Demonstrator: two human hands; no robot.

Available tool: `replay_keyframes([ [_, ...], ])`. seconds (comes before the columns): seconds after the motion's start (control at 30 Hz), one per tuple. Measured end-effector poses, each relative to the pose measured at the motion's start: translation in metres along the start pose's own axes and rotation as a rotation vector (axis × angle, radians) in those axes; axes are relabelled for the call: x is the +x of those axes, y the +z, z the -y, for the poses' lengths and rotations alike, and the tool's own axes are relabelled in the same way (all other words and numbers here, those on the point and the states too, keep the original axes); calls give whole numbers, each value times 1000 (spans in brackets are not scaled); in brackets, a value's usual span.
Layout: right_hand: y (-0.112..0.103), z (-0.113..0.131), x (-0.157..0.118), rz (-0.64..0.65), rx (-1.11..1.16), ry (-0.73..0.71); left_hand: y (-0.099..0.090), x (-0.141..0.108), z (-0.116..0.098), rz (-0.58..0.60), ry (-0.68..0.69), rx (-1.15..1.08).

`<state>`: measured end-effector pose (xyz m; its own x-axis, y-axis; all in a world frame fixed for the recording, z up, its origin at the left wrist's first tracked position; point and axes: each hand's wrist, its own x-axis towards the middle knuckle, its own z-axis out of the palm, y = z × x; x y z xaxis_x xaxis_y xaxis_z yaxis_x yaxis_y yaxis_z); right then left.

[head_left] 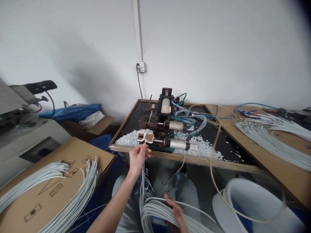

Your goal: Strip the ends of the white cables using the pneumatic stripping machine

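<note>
My left hand (137, 158) pinches a thin white cable (143, 176) close to its upper end. That end runs up into the clamp jaws (145, 138) at the front of a pneumatic machine (166, 106) with silver cylinders. The tip of the cable is hidden between the jaws. Low in the view, my right hand (177, 212) is wrapped around a looped bundle of white cables (154, 210) above my lap. The pinched cable hangs down towards this bundle. Small white scraps (128, 138) lie heaped around the machine.
The machine stands on a black table (227, 150) with a wooden rim. More cable bundles lie on cardboard at the left (80, 197) and right (272, 139). A white bin (257, 187) stands at lower right, with a yellowish hose (212, 161) looping over it.
</note>
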<state>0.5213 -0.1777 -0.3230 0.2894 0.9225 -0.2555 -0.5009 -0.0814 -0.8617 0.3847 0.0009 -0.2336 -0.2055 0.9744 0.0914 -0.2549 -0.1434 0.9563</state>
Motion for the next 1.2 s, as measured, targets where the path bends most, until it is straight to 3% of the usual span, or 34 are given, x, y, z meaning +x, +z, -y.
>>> replay_keyframes([
  [0.43, 1, -12, -1, 8, 4, 29, -11, -9, 0, 46, 27, 60],
  [0.67, 11, -3, -16, 29, -10, 46, -24, -23, -1, 52, 148, 165],
  [0.97, 11, -11, -18, 18, -5, 52, -37, -15, 25, -48, 220, 322],
  [1.2, 11, -20, -12, -3, 21, 37, -40, -3, 47, 38, 203, 435],
])
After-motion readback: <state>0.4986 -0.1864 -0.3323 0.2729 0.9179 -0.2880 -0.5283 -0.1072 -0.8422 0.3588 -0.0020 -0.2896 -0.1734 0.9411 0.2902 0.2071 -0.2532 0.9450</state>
